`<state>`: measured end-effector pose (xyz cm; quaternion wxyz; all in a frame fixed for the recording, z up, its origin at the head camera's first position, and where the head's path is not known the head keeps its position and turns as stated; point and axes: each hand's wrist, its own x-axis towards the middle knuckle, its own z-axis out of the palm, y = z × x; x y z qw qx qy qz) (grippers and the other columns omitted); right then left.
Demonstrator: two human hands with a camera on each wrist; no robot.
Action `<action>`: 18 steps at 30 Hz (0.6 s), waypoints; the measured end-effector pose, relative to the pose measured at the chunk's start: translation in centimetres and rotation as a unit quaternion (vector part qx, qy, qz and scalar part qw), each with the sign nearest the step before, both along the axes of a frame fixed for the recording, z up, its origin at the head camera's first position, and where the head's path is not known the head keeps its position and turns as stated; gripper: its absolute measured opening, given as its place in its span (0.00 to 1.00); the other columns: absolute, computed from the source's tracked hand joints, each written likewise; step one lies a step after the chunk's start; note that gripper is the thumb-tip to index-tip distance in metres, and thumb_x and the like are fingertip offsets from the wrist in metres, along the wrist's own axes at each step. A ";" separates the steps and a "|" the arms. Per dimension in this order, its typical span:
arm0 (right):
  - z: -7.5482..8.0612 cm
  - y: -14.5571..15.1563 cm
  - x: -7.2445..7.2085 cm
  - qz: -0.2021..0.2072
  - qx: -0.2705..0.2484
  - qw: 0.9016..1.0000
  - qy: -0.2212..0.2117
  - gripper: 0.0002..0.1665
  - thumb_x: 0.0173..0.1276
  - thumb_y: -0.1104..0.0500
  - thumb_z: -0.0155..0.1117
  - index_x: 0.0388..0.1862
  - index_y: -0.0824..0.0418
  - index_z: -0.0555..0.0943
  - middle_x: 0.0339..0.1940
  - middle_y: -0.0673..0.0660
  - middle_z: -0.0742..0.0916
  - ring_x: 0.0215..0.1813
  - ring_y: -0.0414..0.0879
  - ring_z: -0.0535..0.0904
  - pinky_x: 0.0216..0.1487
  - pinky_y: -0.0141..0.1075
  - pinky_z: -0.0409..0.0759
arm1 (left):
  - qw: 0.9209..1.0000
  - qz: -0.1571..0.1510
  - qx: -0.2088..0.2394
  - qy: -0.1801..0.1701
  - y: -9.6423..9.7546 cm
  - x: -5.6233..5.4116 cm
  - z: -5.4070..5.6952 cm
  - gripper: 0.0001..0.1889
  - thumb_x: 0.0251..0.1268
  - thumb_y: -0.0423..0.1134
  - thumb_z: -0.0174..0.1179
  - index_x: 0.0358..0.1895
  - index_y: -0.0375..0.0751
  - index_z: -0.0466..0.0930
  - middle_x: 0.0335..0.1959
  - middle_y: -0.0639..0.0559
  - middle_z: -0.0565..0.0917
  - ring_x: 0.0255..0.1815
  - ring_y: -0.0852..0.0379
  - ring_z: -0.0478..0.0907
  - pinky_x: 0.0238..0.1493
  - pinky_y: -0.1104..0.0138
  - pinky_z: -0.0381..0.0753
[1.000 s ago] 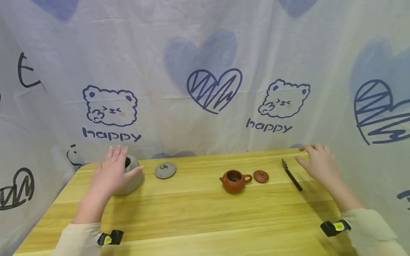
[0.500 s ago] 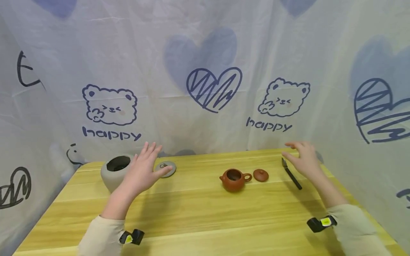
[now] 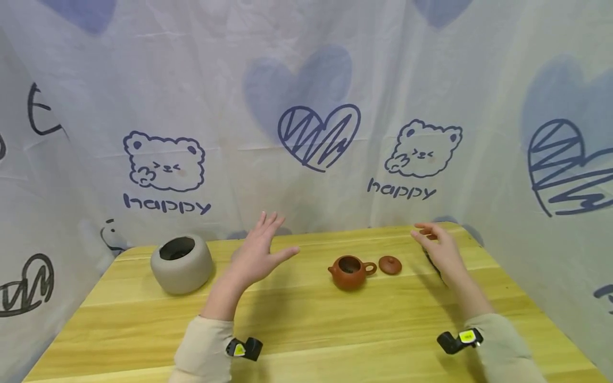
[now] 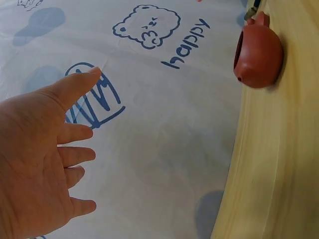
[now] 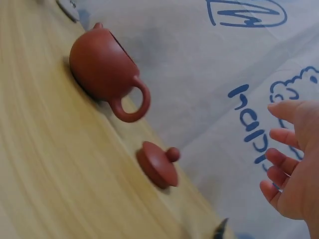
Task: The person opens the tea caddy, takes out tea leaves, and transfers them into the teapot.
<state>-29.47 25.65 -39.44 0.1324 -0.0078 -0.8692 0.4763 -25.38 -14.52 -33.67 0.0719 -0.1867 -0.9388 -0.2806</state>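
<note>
My left hand (image 3: 258,255) is held above the table with fingers straight and thumb spread out, nothing in its grasp. It hides most of the grey jar lid, whose edge shows at top left in the right wrist view (image 5: 67,10). A reddish-brown clay teapot (image 3: 349,272) sits uncovered between the hands, handle to the right. Its small round lid (image 3: 390,265) lies beside the handle, knob up. Over a slim black-handled tool (image 3: 433,264) hovers my right hand (image 3: 441,252), fingers loosely bent and holding nothing. That hand covers part of the tool.
A round grey jar (image 3: 182,266) with a wide dark mouth stands at the left of the wooden table (image 3: 306,330). Behind the table's back edge hangs a white cloth (image 3: 230,106) printed with hearts and bears, which also runs along both sides.
My left hand has moved right, from in front of the grey jar to over the grey lid. My right hand has shifted left, over the black-handled tool. The objects stay in place.
</note>
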 end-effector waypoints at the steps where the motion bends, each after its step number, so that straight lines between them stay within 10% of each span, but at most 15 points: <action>1: -0.3 -0.1 -0.1 -0.001 -0.010 1.000 -0.006 0.31 0.73 0.45 0.56 0.65 0.64 0.73 0.53 0.61 0.78 0.49 0.41 0.69 0.43 0.25 0.70 | 1.000 -0.004 0.010 -0.005 0.4 -0.1 -0.1 0.42 0.66 0.59 0.59 0.77 0.44 0.54 0.80 0.43 0.49 0.82 0.42 0.36 0.77 0.40 0.45; 10: -3.2 -0.5 -0.2 -0.005 -0.026 1.000 -0.018 0.29 0.73 0.48 0.58 0.63 0.66 0.74 0.50 0.59 0.80 0.42 0.31 0.69 0.41 0.24 0.70 | 0.993 -0.015 0.106 -0.052 3.3 -0.9 -1.8 0.42 0.64 0.59 0.60 0.77 0.50 0.55 0.81 0.50 0.50 0.83 0.49 0.36 0.77 0.41 0.50; 18: -4.1 -1.0 -0.8 0.034 -0.007 0.999 -0.021 0.29 0.72 0.49 0.59 0.63 0.67 0.74 0.57 0.68 0.78 0.55 0.51 0.69 0.54 0.38 0.68 | 0.984 -0.011 0.166 -0.063 5.6 -1.9 -3.5 0.43 0.61 0.61 0.62 0.77 0.53 0.56 0.80 0.51 0.53 0.83 0.49 0.37 0.77 0.42 0.50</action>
